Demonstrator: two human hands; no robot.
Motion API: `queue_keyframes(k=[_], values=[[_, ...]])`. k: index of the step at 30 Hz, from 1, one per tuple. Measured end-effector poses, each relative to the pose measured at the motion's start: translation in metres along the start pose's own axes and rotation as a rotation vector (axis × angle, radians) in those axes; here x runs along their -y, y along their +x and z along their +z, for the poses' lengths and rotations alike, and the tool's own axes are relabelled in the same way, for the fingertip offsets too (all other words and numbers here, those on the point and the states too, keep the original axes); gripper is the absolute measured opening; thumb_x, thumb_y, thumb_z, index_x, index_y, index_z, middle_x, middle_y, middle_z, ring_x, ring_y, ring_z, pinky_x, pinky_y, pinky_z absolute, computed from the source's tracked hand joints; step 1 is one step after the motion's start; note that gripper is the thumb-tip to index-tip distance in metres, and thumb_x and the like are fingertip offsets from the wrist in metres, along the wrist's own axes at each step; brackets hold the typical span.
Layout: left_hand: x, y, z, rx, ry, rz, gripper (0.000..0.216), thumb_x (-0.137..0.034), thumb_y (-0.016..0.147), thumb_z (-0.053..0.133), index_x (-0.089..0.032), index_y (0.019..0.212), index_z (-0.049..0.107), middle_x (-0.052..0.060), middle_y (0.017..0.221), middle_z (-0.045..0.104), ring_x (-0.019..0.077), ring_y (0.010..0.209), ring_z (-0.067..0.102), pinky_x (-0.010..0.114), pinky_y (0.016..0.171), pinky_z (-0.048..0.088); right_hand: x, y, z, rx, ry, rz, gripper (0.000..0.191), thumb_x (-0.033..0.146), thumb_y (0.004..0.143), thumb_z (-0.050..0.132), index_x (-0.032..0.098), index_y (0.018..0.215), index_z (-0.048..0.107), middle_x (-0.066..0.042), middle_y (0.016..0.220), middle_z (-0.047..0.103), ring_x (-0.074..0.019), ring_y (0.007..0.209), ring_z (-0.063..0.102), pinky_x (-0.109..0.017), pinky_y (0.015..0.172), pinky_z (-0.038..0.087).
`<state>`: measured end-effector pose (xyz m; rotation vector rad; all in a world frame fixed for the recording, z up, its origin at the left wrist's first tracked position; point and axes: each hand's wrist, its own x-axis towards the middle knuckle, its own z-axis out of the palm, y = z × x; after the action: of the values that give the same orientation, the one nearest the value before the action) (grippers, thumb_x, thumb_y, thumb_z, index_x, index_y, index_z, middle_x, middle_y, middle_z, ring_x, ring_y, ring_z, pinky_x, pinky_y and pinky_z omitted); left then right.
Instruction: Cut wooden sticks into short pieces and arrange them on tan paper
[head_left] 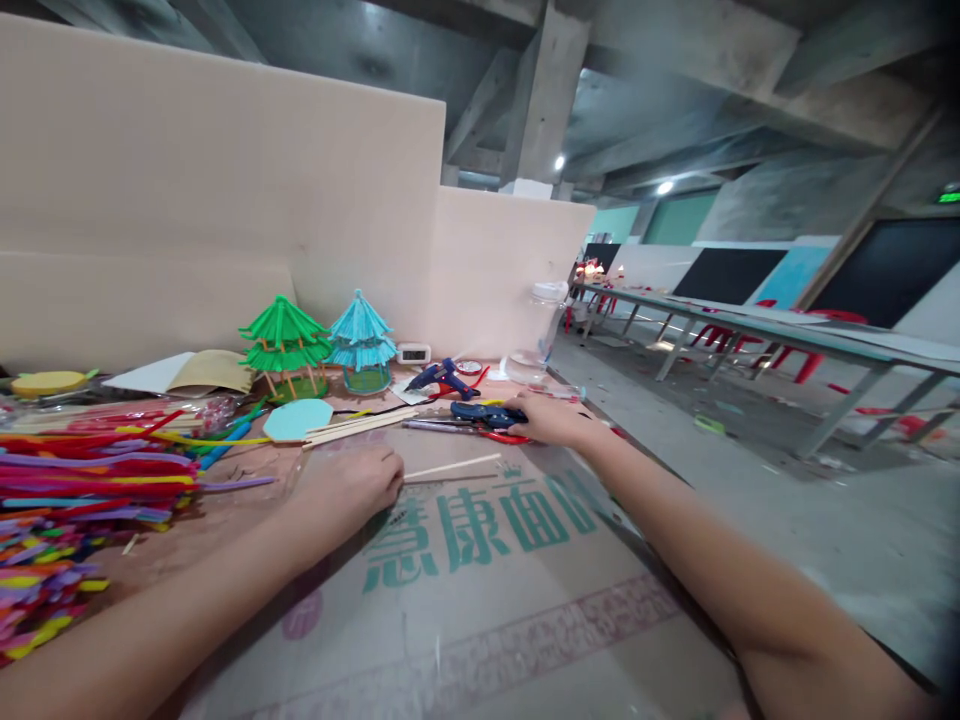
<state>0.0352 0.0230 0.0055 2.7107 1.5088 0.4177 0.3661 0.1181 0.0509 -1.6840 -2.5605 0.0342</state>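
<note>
My left hand [371, 478] is closed, its fingertips pinching the near end of a thin wooden stick [454, 466] that points right, low over the table. My right hand [546, 418] reaches to the right side of the table, fingers curled over the end of a dark blue hand tool [487, 413] that looks like pliers; its jaws are hard to make out. Red handles [504, 437] show just under it. Behind lies a blue glue gun [442, 378]. Several wooden sticks [360, 428] are spread between the hands, beside a light blue disc [298, 421].
A green tiered pavilion model [282, 345] and a blue one [361, 340] stand at the back, near a small digital clock [413, 354]. Colourful pipe cleaners [90, 490] are heaped at left. A clear lidded jar [544, 320] stands by the right edge; a pale partition [360, 200] rises behind.
</note>
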Motion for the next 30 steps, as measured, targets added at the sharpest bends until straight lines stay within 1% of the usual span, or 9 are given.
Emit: queue_keyframes(k=[4,10,13,17,19,21,25,28,30], values=[[-0.002,-0.003,-0.016,-0.083,-0.145,-0.122,0.012,-0.018,0.087,0.051,-0.019,0.081,0.061,0.007,0.080,0.069,0.0228,0.074,0.062,0.032,0.066,0.039,0.005,-0.003,-0.001,-0.069,0.015,-0.010,0.037,0.028,0.081,0.071,0.013,0.116,0.070,-0.018,0.119,0.072,-0.0284,0.097,0.070,-0.030,0.080,0.048],[-0.001,-0.002,-0.056,-0.207,-0.545,-0.175,0.014,-0.032,0.085,0.047,-0.022,0.094,0.050,-0.001,0.073,0.065,0.0181,0.065,0.063,0.028,0.060,0.045,0.041,-0.009,-0.014,-0.323,0.153,-0.043,0.053,0.031,0.087,0.064,0.011,0.135,0.054,-0.018,0.117,0.071,-0.0303,0.100,0.067,-0.032,0.078,0.047],[-0.004,-0.004,-0.075,-0.270,-0.729,-0.171,0.016,-0.034,0.083,0.044,-0.023,0.095,0.044,-0.004,0.066,0.061,0.0161,0.058,0.061,0.027,0.056,0.049,0.064,-0.017,-0.019,-0.427,0.228,-0.106,0.038,0.030,0.088,0.060,0.014,0.122,0.060,-0.014,0.103,0.073,-0.0295,0.091,0.067,-0.035,0.077,0.048],[-0.008,-0.010,-0.084,-0.357,-0.855,-0.178,0.014,-0.036,0.089,0.042,-0.024,0.097,0.042,-0.008,0.062,0.053,0.0145,0.056,0.056,0.026,0.056,0.048,0.089,-0.032,-0.021,-0.484,0.396,-0.286,0.023,0.021,0.084,0.059,0.019,0.106,0.067,-0.011,0.103,0.073,-0.0279,0.095,0.066,-0.038,0.085,0.049],[-0.010,-0.011,-0.081,-0.376,-0.878,-0.198,0.011,-0.033,0.089,0.042,-0.024,0.096,0.044,-0.008,0.064,0.049,0.0132,0.056,0.051,0.024,0.053,0.043,0.101,-0.038,-0.021,-0.460,0.656,-0.334,0.016,0.022,0.084,0.061,0.020,0.098,0.069,-0.009,0.100,0.073,-0.0270,0.096,0.066,-0.040,0.088,0.050],[-0.013,-0.010,-0.073,-0.373,-0.879,-0.227,0.012,-0.033,0.089,0.045,-0.023,0.093,0.049,-0.006,0.067,0.047,0.0129,0.059,0.049,0.023,0.052,0.039,0.113,-0.042,-0.021,-0.391,0.992,-0.285,0.013,0.029,0.086,0.065,0.021,0.095,0.071,-0.006,0.098,0.072,-0.0237,0.094,0.066,-0.037,0.083,0.052],[-0.028,-0.010,-0.056,-0.285,-0.876,-0.233,0.030,-0.048,0.088,0.060,-0.021,0.100,0.064,0.000,0.083,0.064,0.0183,0.076,0.061,0.026,0.063,0.047,0.133,-0.048,-0.021,-0.159,1.560,-0.154,0.029,0.049,0.087,0.071,0.024,0.101,0.069,0.000,0.081,0.067,-0.0129,0.057,0.054,-0.025,0.049,0.045],[-0.041,-0.014,-0.046,-0.177,-0.788,-0.180,0.041,-0.046,0.087,0.067,-0.023,0.120,0.066,0.003,0.098,0.072,0.0211,0.083,0.065,0.029,0.069,0.049,0.142,-0.048,-0.017,-0.094,1.786,-0.092,0.038,0.054,0.080,0.079,0.023,0.097,0.065,0.004,0.065,0.063,-0.0112,0.046,0.048,-0.027,0.045,0.050],[-0.046,-0.018,-0.042,-0.150,-0.663,-0.173,0.050,-0.045,0.083,0.073,-0.022,0.127,0.064,0.002,0.091,0.071,0.0209,0.077,0.064,0.029,0.064,0.046,0.146,-0.048,-0.013,-0.135,1.849,-0.042,0.040,0.051,0.076,0.084,0.022,0.096,0.065,0.004,0.063,0.064,-0.0127,0.049,0.054,-0.029,0.051,0.057]])
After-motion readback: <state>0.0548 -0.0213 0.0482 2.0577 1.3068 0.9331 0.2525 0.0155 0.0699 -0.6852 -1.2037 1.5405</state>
